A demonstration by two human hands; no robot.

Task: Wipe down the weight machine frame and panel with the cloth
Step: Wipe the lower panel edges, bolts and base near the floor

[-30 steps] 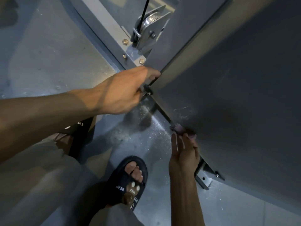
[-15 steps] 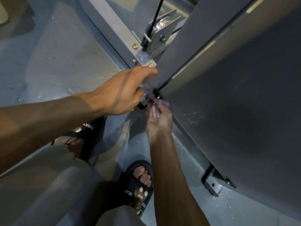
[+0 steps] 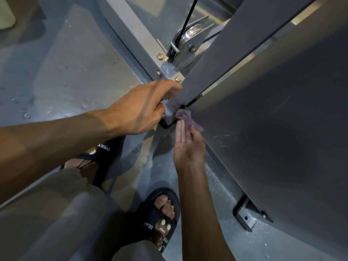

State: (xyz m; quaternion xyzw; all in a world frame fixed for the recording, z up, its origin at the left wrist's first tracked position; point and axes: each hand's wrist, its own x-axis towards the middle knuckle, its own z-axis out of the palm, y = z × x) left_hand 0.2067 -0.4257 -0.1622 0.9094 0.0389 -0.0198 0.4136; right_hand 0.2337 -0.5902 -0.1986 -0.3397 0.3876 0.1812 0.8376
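A crumpled purple cloth (image 3: 188,119) is pressed against the lower corner of the grey panel (image 3: 273,129) of the weight machine, just where the panel meets the grey upright of the frame (image 3: 211,59). The cloth is held there by the right hand (image 3: 188,146), whose palm is turned upward and whose fingers (image 3: 181,129) are stretched nearly straight, their tips touching the bunched fabric; part of the cloth is seen trailing to the right of the fingertips, against the panel. Whether the thumb is curled round the cloth cannot be told, so the hand is read as flat and pushing rather than clenched.

The left hand (image 3: 140,110) is placed at the foot of the upright, with its fingers curled round the corner of the frame just left of the cloth; the fingertips are hidden behind the metal. A dark bent bracket (image 3: 166,126) is seen below this hand, near the floor.

Above the hands, a bolted plate (image 3: 165,70) with brass-coloured bolts is fixed to the base rail, and a metal pulley (image 3: 190,35) with a black cable (image 3: 190,14) is mounted beside it. White scuff marks are visible on the panel right of the cloth. On the grey floor (image 3: 66,63) two dark sandals (image 3: 160,219) are worn below light trousers, and a metal foot bracket (image 3: 245,216) is set under the panel's lower edge
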